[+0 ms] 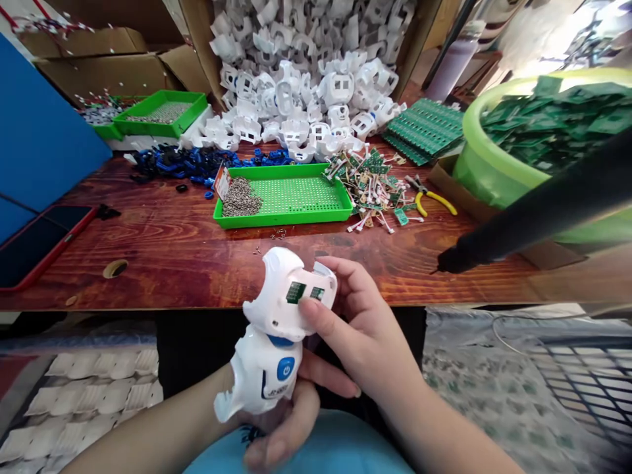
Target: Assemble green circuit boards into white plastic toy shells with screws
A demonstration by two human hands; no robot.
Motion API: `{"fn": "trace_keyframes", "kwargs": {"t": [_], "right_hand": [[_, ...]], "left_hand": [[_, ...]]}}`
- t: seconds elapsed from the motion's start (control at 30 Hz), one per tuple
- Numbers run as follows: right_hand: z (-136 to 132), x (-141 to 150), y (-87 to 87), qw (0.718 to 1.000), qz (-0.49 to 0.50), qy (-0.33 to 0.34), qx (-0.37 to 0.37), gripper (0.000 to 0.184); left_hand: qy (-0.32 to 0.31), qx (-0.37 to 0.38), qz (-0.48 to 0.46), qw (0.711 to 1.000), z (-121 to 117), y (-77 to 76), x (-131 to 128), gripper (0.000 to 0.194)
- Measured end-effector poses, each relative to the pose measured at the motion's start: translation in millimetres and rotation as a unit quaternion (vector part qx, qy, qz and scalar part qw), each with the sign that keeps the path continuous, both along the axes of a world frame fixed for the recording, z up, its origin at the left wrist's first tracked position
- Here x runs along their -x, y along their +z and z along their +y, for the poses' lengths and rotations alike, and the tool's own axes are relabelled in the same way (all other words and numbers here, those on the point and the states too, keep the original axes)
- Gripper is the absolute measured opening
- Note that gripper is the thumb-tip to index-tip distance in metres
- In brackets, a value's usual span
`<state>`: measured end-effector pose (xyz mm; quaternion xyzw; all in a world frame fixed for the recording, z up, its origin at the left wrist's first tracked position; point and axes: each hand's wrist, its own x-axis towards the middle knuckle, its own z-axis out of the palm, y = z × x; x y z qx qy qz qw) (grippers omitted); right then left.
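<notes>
A white plastic toy robot shell (pixel 264 382) is held above my lap, its head part (pixel 286 289) tilted at the top and a blue power button (pixel 285 368) on its body. Green circuit board shows through two square openings in the head. My right hand (pixel 358 322) grips the head from the right, thumb on its face near the openings. From below, my left hand (pixel 286 428) cradles the body, its fingers partly hidden behind the shell.
Ahead lies a green tray (pixel 296 194) of small screws, beside wired circuit boards (pixel 375 184) and yellow-handled pliers (pixel 434 197). White shells (pixel 306 99) pile up behind. A black screwdriver (pixel 518 224) hangs at right near a green tub (pixel 474 158). A phone (pixel 44 237) lies left.
</notes>
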<state>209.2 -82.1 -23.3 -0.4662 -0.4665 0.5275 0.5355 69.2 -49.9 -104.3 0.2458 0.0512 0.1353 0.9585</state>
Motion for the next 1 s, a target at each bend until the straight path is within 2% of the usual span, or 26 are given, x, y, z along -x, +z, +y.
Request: {"fn": "trace_keyframes", "kwargs": {"t": [0.03,0.07,0.1,0.23,0.4,0.7,0.93,1.0], "right_hand": [[2,0,0.6,1.000,0.005,-0.008,0.011,0.044],[4,0,0.7,1.000,0.012,-0.016,0.023,0.044],[6,0,0.3,0.999,0.019,-0.023,0.035,0.045],[12,-1,-3.1,0.996,0.025,-0.051,0.061,0.049],[16,-1,-4.5,0.995,0.022,-0.065,0.078,0.051],[24,-6,-2.5,0.992,-0.039,-0.096,0.072,0.048],[30,-8,-1.2,0.992,0.015,-0.080,0.094,0.046],[32,-7,-2.7,0.991,0.029,-0.073,0.105,0.046]], "left_hand": [[-0.103,0.044,-0.070,0.991,-3,4.9,1,0.085],[-0.164,0.087,-0.123,0.975,-7,9.9,1,0.088],[-0.190,0.124,-0.156,0.961,-11,14.7,2,0.088],[-0.089,0.151,-0.163,0.971,-20,25.5,3,0.068],[-0.052,0.142,-0.162,0.975,-23,26.5,3,0.052],[0.014,0.164,-0.137,0.977,-30,32.5,1,0.067],[0.046,0.172,-0.129,0.975,-34,43.6,-3,0.063],[0.061,0.179,-0.128,0.974,-35,46.1,-4,0.067]]}}
